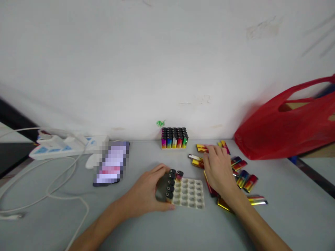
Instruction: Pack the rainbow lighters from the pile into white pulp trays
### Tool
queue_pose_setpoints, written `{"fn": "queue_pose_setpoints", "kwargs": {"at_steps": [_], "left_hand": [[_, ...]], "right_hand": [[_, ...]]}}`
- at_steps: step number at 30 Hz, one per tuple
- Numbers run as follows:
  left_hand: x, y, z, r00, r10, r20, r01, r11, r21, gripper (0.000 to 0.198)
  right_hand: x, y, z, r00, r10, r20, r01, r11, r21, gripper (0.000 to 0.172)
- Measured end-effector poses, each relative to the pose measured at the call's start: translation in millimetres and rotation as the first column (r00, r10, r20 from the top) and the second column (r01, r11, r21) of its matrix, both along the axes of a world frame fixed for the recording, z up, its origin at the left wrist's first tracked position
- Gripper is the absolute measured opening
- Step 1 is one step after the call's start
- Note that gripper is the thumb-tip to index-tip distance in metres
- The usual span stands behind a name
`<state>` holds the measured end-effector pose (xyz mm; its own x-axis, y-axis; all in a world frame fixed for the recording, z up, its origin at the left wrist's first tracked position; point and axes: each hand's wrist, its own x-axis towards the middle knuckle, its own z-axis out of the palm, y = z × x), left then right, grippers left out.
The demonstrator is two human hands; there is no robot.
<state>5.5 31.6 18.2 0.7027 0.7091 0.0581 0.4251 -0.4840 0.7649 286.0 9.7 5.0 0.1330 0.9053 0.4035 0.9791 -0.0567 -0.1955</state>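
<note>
My left hand (146, 191) grips the left side of a pale tray (202, 195) with rows of round-cornered pockets, its thumb at the near edge and fingers at the far edge. Black-topped lighters (170, 182) stand upright in the tray's left column, and one more lighter (179, 175) stands at the far end of the second column. Over a scatter of shiny coloured lighters (250, 183) on the right, my right hand (217, 167) reaches down with bent, closed fingers. Its fingertips are hidden, so what they hold cannot be made out.
Against the wall stands a filled block of upright lighters (174, 138). A red bag (285, 122) leans at the right. On the left lie a phone (111, 164), a white power strip (60, 146) and loose white cables (48, 190).
</note>
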Motion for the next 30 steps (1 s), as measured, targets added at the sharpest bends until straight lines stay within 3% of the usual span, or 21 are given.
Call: {"fn": "queue_pose_setpoints", "kwargs": {"at_steps": [3, 9, 22, 26, 30], "left_hand": [[0, 0, 0.3, 1.0, -0.003, 0.009, 0.003, 1.0, -0.009, 0.063], [0, 0, 2.1, 1.0, -0.01, 0.013, 0.011, 1.0, -0.017, 0.061], [0, -1, 3.0, 1.0, -0.009, 0.014, 0.009, 1.0, -0.022, 0.06], [-1, 0, 1.8, 1.0, -0.006, 0.011, 0.006, 1.0, -0.017, 0.061], [0, 0, 1.8, 1.0, -0.005, 0.016, 0.005, 1.0, -0.005, 0.061]], "right_hand": [[11, 3, -7.8, 0.998, -0.012, 0.059, 0.016, 0.998, -0.067, 0.047], [32, 11, -16.9, 0.996, 0.085, 0.028, -0.081, 0.991, -0.102, 0.049], [51, 20, -28.0, 0.986, -0.128, -0.107, 0.117, 0.987, -0.11, 0.029], [50, 21, -25.3, 0.977, -0.116, -0.178, 0.105, 0.992, -0.073, 0.025], [42, 20, -8.9, 0.954, -0.019, -0.298, 0.023, 1.0, 0.012, 0.03]]}}
